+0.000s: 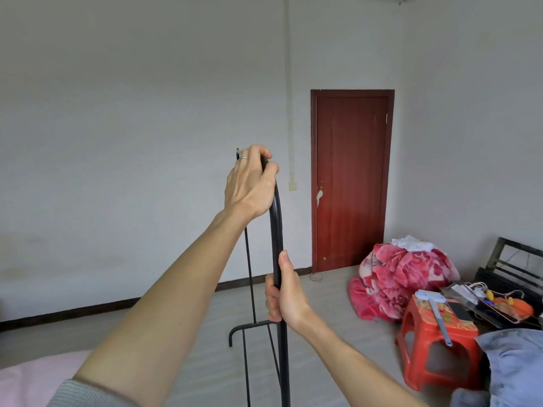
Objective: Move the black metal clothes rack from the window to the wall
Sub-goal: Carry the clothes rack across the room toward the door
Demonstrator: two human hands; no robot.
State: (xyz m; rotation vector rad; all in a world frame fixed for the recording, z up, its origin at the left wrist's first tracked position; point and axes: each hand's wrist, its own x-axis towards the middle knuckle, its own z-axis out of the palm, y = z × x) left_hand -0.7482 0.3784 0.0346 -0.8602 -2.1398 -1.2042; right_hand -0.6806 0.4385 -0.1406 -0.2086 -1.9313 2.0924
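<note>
The black metal clothes rack (277, 230) stands seen end-on in front of me, its near upright tube running from the bottom edge up to a curved top. My left hand (249, 183) is shut on the top bar of the rack, a ring on one finger. My right hand (283, 292) grips the near upright lower down, thumb pointing up along the tube. A thin far upright and a curved foot bar (244, 329) of the rack show behind my left forearm. The pale wall (117, 171) with a dark skirting board lies beyond the rack.
A dark red closed door (351, 180) is in the far wall on the right. A red flowered quilt bundle (402, 277) lies on the floor near it. A red plastic stool (437, 345), a black frame (511, 265) with cables and a blue-grey cushion (517, 368) crowd the right side. A pink bed edge (29, 380) is at the bottom left.
</note>
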